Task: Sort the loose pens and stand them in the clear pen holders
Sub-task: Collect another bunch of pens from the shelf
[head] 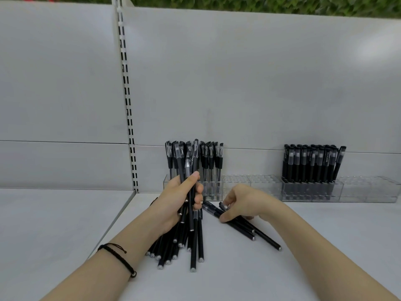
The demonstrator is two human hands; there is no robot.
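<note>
My left hand (180, 198) is closed around a small bunch of black pens (191, 168), held upright above a loose pile of black pens (184, 246) on the white shelf. To the right, my right hand (240, 203) pinches one of a few loose pens (249, 229) lying flat on the shelf. Behind my hands a row of clear pen holders (260, 185) lines the back panel. Its left holder (213, 190) has clear-barrelled pens standing in it. A holder further right (312, 190) is packed with black pens.
The white shelf (282, 268) meets a lower shelf section (43, 224) on the left at a step. A slotted upright (128, 94) runs up the grey back panel. The far-right holder (368, 189) shows no pens.
</note>
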